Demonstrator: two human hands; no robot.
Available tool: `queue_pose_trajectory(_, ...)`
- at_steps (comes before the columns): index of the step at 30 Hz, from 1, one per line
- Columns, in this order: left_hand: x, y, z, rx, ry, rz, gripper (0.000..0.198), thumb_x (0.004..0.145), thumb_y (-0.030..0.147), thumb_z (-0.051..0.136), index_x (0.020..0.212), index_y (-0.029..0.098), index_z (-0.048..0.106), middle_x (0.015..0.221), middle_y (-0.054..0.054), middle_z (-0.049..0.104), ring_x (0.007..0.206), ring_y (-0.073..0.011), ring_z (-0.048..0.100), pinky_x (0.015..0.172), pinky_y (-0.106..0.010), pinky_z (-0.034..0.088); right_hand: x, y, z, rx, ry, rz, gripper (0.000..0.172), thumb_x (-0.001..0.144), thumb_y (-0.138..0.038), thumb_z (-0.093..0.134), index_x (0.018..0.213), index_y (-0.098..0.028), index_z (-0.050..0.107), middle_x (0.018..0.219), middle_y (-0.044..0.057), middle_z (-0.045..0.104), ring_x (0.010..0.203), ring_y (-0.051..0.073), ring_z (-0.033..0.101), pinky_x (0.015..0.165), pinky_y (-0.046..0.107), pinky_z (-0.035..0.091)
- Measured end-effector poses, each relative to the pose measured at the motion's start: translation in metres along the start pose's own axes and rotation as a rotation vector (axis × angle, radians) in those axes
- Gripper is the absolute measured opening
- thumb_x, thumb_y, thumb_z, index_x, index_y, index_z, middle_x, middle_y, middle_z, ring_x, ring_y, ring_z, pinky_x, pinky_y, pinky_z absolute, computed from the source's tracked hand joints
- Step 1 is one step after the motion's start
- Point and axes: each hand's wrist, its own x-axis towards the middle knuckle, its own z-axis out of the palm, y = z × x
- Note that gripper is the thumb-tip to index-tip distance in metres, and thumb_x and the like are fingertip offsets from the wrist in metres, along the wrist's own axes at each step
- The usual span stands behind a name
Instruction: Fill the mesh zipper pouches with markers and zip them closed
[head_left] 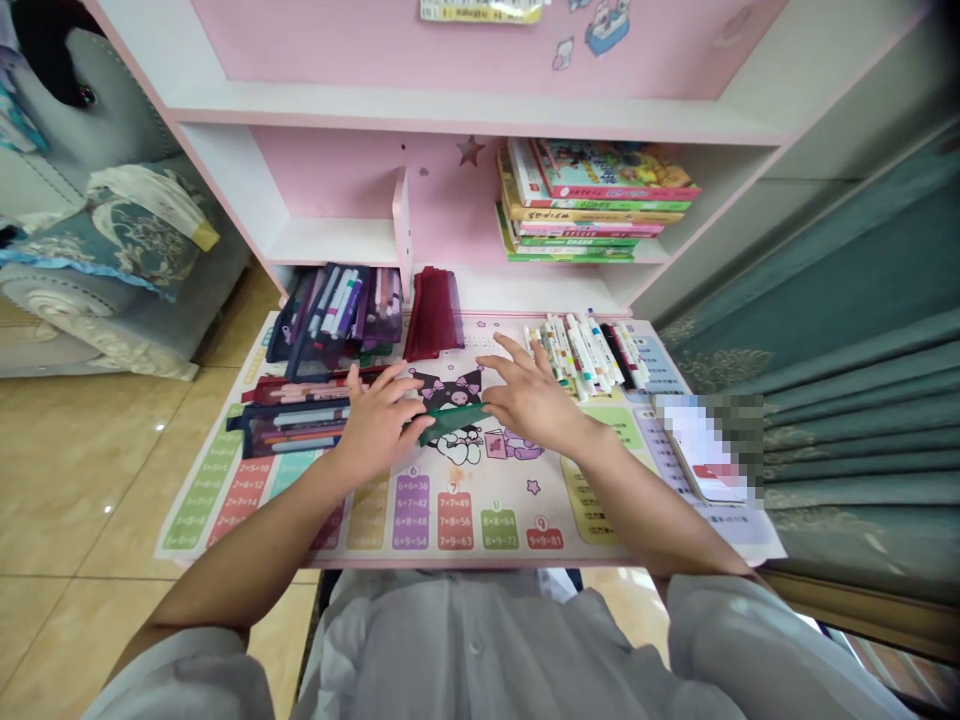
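Observation:
Between my two hands, above the cartoon-printed mat (450, 495), a narrow green mesh pouch (455, 422) is stretched sideways. My left hand (381, 415) pinches its left end between thumb and finger, with the other fingers spread. At the right end, my right hand (531, 395) grips it in the same way, its upper fingers raised. Whether anything is inside the pouch I cannot tell. Close by my left hand lies a dark blue mesh pouch (292, 430) with pens in it. A red pouch (300, 388) with pens sits just behind.
More filled pouches (330, 310) are piled at the back left. Dark red mesh pouches (435, 312) lie at the back centre. Loose white markers (589, 352) are heaped at the back right, with a phone (701, 450) nearer. Stacked books (592, 215) stand on the shelf.

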Motion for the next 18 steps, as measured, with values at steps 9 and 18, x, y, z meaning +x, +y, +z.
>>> queue_pose_trajectory(9,-0.001,0.003,0.006,-0.036,0.032,0.023,0.019,0.090,0.033,0.065,0.076,0.026,0.075,0.112,-0.005,0.074,0.129,-0.0335,0.055,0.115,-0.073,0.006,0.022,0.000,0.019,0.346,-0.123,0.107,0.028,0.095,-0.038,0.055,0.093,-0.022,0.078,0.137,0.011,0.060,0.147,0.035,0.033,0.117,0.061,0.032)
queue_pose_trajectory(18,-0.003,0.005,0.004,-0.005,0.037,0.054,0.018,0.090,0.036,0.065,0.078,0.026,0.075,0.112,-0.004,0.074,0.129,-0.0331,0.054,0.115,-0.071,0.007,0.060,-0.021,0.016,0.408,-0.339,0.070,0.034,0.090,-0.037,0.060,0.060,-0.022,0.068,0.103,0.007,0.072,0.124,0.029,0.054,0.110,0.048,0.039)
